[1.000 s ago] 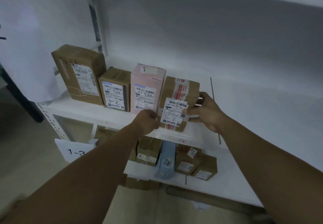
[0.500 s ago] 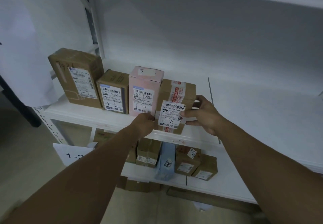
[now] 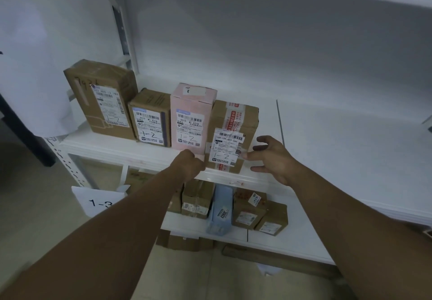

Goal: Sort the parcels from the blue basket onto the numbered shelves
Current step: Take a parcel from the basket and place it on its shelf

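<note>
Taped brown parcel is set upright on the shelf, rightmost in the row, between the hands. The left hand is curled at its lower-left corner, its grip hidden. The right hand is spread open just beside it.

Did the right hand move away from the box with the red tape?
Yes. The right hand has let go of the side of the taped box and drawn back rightward, toward the front edge of the shelf, fingers spread open.
</note>
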